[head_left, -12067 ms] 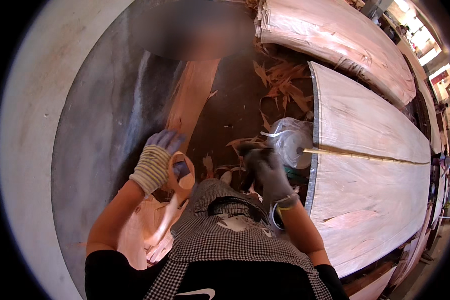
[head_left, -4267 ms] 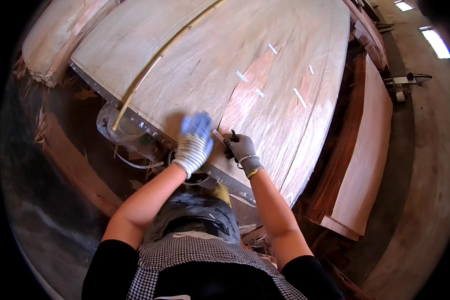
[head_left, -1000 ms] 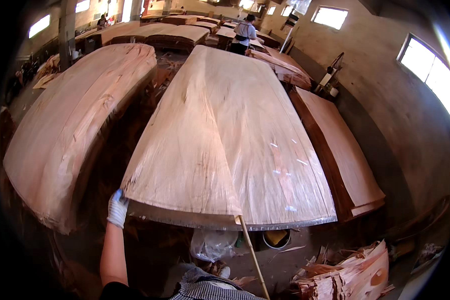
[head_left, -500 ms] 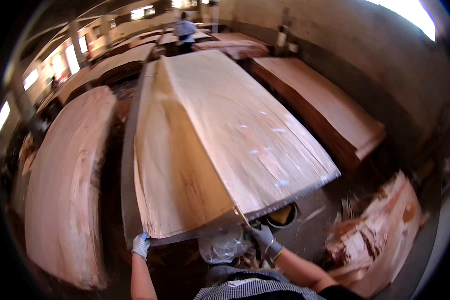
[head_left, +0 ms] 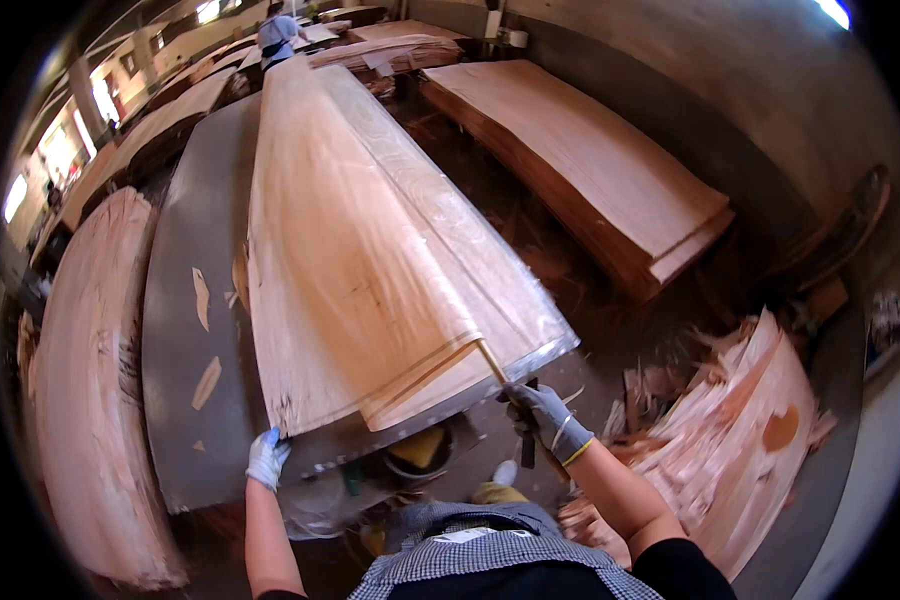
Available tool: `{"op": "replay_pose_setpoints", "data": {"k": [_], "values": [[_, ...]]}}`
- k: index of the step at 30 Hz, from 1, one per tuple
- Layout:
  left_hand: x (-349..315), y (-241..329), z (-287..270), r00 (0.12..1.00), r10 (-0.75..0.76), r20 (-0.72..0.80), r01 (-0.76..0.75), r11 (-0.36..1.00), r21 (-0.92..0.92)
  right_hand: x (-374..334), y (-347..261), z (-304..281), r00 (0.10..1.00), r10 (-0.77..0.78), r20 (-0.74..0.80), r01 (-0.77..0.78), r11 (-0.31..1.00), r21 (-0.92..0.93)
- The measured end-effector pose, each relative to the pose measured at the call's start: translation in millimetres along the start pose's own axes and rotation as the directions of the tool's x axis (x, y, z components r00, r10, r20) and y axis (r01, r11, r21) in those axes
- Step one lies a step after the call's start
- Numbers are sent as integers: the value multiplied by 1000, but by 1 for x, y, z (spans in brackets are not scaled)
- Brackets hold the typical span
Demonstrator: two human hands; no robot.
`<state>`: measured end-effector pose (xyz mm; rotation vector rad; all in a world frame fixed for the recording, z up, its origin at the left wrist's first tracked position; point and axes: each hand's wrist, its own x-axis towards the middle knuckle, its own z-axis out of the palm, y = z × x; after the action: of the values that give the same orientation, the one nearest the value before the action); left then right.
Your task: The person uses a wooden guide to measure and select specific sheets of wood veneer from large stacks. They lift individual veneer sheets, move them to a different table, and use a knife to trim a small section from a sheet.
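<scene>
A large, thin sheet of wood veneer (head_left: 360, 270) lies raised and partly folded over a paler sheet (head_left: 510, 300) on a grey metal-topped table (head_left: 195, 440). My left hand (head_left: 267, 458), in a white glove with blue fingertips, pinches its near left corner. A thin wooden stick (head_left: 492, 362) runs from under the folded veneer edge into my right hand (head_left: 550, 415). That hand wears a grey glove and is closed around the stick. A dark, flat, narrow tool (head_left: 527, 440) also shows at this hand; its kind is unclear.
Veneer scraps (head_left: 207, 383) lie on the table's left part. Veneer stacks stand at left (head_left: 90, 380) and right (head_left: 590, 150). Torn veneer (head_left: 720, 450) is heaped at lower right. Below the table's near edge is a dark bucket (head_left: 420, 450). Another person (head_left: 278, 38) stands far off.
The veneer sheet has shifted right with both hands, uncovering the table's grey left part and its scraps. My view has also turned to the right.
</scene>
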<state>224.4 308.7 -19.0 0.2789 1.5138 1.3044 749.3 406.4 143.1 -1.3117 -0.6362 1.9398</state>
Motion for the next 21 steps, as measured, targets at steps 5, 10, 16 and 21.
{"op": "replay_pose_setpoints", "data": {"k": [5, 10, 16, 21], "values": [[-25, 4, 189, 990, -31, 140, 35, 999, -27, 15, -93, -129, 982, -80, -169, 48, 982, -183], [-13, 1, 346, 932, -210, 296, 188, 977, 102, 51, -172, -266, 902, -320, -290, 251, 935, -251], [-3, -30, 519, 821, -389, 419, 239, 900, 365, 91, -272, -406, 825, -433, -363, 361, 898, -251], [24, -74, 662, 699, -512, 499, 316, 847, 427, 90, -371, -490, 763, -467, -448, 316, 873, -372]]}}
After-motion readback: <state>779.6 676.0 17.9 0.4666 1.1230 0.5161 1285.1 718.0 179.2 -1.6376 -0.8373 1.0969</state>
